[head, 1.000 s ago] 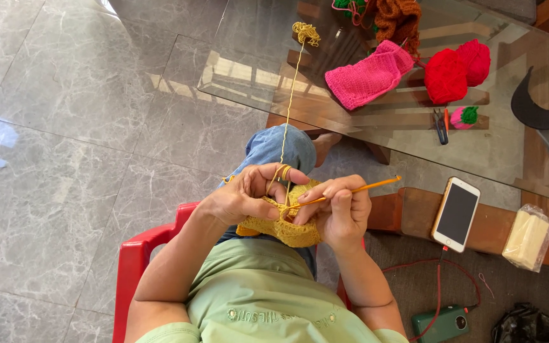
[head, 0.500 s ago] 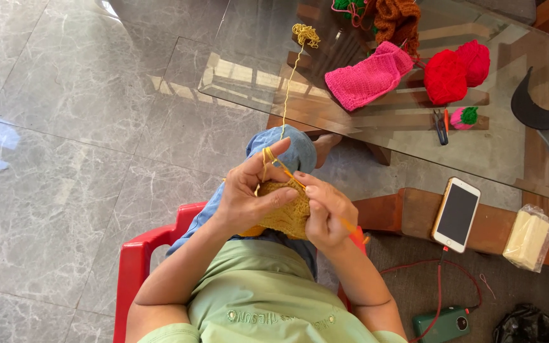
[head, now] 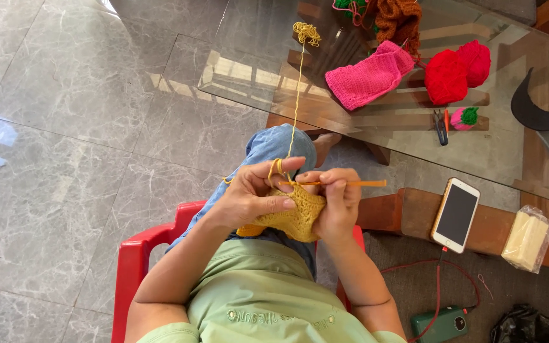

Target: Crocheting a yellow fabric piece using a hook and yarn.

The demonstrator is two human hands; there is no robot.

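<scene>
Now, left to right:
chair: red plastic chair, person seated, grey marble floor around.
left hand: left hand closed on the mustard-yellow crocheted piece; yellow yarn strand looped over a raised finger, running up to a loose yarn heap on the glass tabletop.
piece: over the lap, between both hands.
right hand: right hand pinching the orange crochet hook, shaft level, pointing right.
change: half a second back the hook was hidden behind the hands; it shows full length now, so probably a stitch just pulled through.
table: pink knitted rectangle, red yarn balls.
bench: white smartphone, untouched.
</scene>
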